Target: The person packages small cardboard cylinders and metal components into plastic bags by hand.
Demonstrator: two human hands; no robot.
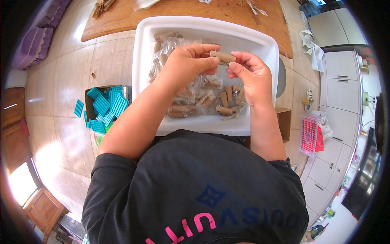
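Observation:
A small tan tube [224,57] is held level above a large white plastic tub [273,53]. My left hand [191,63] pinches its left end between thumb and fingers. At its other end, my right hand [254,75] grips with thumb and fingertips. Below both hands, inside the tub, lie several similar tan tubes [229,94], some loose and some in clear plastic bags [168,46]. My hands and forearms hide part of the tub's contents.
On the floor left of the tub stands a box [87,94] heaped with teal ridged plastic pieces [101,105]. A wooden table [118,24] lies beyond the tub. To the right are a cardboard box [283,124], a pink mesh basket [309,134] and white cabinets [339,122].

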